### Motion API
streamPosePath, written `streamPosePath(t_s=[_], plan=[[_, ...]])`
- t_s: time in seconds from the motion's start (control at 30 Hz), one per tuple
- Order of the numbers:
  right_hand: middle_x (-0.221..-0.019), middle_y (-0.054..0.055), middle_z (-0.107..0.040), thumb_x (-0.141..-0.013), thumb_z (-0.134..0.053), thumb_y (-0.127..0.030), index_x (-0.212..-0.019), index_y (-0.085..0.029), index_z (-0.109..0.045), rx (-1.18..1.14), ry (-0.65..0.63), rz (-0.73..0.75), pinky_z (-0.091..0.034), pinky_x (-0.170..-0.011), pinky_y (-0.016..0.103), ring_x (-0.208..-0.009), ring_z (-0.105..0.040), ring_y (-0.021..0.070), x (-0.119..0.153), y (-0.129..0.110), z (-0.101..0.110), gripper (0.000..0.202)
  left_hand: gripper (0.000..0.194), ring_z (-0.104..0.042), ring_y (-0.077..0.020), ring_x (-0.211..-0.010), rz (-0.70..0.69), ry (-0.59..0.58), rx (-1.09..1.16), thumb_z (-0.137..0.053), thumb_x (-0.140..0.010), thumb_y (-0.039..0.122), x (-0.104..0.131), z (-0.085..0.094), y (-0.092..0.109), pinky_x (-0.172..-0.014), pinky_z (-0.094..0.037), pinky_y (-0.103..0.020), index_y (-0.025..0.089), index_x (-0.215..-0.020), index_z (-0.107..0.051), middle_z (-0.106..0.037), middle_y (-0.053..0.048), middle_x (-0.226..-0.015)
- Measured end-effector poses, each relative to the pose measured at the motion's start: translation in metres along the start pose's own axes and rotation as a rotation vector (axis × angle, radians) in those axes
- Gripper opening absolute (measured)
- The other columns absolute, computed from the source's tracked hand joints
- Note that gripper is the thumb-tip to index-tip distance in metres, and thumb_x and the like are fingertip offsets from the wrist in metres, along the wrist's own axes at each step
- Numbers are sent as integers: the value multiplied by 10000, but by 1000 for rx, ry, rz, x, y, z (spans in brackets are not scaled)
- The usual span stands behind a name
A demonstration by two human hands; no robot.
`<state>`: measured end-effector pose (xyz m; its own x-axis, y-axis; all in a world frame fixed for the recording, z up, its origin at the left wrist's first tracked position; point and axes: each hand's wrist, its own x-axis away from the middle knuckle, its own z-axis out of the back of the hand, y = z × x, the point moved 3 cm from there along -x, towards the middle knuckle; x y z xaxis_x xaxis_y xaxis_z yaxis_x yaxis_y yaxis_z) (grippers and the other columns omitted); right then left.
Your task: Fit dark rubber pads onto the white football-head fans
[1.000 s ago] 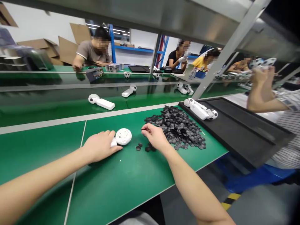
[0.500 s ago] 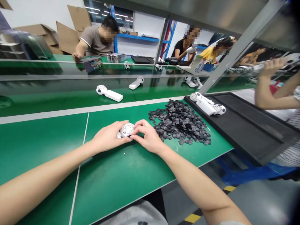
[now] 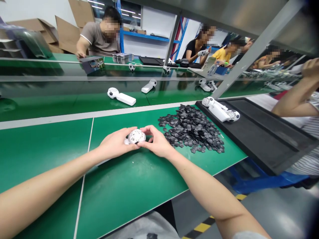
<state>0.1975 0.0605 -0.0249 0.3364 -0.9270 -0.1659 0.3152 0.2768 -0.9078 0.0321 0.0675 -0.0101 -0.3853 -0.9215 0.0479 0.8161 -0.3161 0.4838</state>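
Note:
Between my hands is a white handheld fan (image 3: 137,136) with a round, football-patterned grille facing up. My left hand (image 3: 116,142) is wrapped around its left side, with the fan's handle mostly hidden beneath the palm. On the right, my right hand (image 3: 157,142) grips the rim of the fan head with thumb and fingers. A dark patch shows at the rim by the right thumb. To the right of that hand lies a heap of small black pentagon pieces (image 3: 194,129) on the green tabletop (image 3: 119,186).
A black tray (image 3: 264,132) at right carries finished-looking white fans (image 3: 219,111) on its left edge. Beyond the pale strip, a green conveyor belt (image 3: 82,101) bears several more fans (image 3: 126,98). A slanted metal post (image 3: 251,53) rises behind the tray. Co-workers sit across and at right.
My right fingers have shifted from the near-right side of the fan head to around its right rim. Fans on the belt have moved slightly right.

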Motion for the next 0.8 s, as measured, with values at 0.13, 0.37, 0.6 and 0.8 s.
streamPosePath(t_s=[0.13, 0.37, 0.6, 0.8], plan=[[-1101, 62, -548, -659, -667, -283, -994, -188, -462, 35, 28, -8, -458, -753, 301, -982, -540, 172, 1, -3, -2, 404, 703, -477, -284, -1124, -4, -1, 24, -554, -674, 597, 0, 0, 1, -881, -415, -356, 271, -1282, -419, -489, -19, -1286], [-1080, 59, -548, -660, -659, -268, -975, -189, -454, 12, 39, 10, -462, -762, 312, -1008, -524, 181, 2, -3, -5, 385, 676, -496, -286, -1096, -6, 30, -13, -543, -683, 600, 3, -1, 4, -864, -424, -354, 268, -1262, -438, -504, -36, -1265], [-1081, 66, -531, -656, -659, -252, -999, -184, -457, -22, 24, 17, -474, -713, 285, -1000, -518, 182, 2, -1, -5, 403, 718, -487, -276, -1118, 4, 23, -56, -530, -680, 625, 4, -1, 1, -870, -428, -356, 290, -1298, -381, -483, -23, -1289], [-1105, 66, -512, -668, -656, -240, -996, -189, -467, -32, 49, 29, -466, -778, 314, -1052, -495, 190, 5, -1, -6, 382, 682, -482, -266, -1126, 17, 28, -45, -533, -687, 599, 6, 1, 4, -869, -432, -354, 291, -1281, -401, -489, -10, -1284]])
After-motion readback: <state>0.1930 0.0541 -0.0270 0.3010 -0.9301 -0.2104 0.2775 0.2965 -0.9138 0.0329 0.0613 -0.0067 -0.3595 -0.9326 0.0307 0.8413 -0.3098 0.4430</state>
